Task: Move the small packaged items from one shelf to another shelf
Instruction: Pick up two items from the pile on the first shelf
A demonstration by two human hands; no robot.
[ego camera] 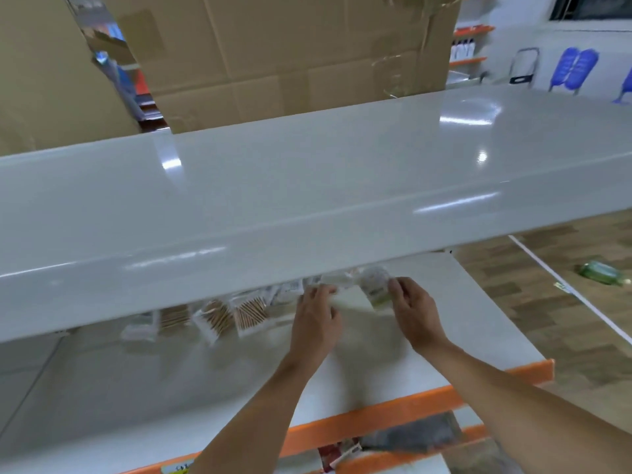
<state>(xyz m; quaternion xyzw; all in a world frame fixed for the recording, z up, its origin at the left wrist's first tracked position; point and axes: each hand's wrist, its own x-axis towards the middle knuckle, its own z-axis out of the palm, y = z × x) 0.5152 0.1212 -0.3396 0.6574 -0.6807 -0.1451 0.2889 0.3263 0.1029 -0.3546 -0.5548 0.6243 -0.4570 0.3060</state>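
Hands reached together under the glossy white upper shelf [307, 186] in the head view, both over the lower white shelf [444, 336] with its orange front edge. The left hand [316, 318] had its fingers curled forward at a small clear packet [330, 280] near the back of the shelf, though motion blur hid whether it truly gripped it. The right hand [412, 309] pinched a round, pale packaged item [374, 285] between thumb and fingers, holding it just beside the left hand's packet. A row of small packaged items [219, 316], several showing brown sticks through clear wrap, lay along the back of the lower shelf to the left of the hands, partly hidden by the upper shelf's front lip. Large cardboard boxes [290, 53] stood behind the upper shelf. On the wood-pattern floor [564, 319] to the right lay a green bottle [602, 273]. Beneath the lower shelf, another orange-edged shelf held a dark, blurred packet [410, 432].
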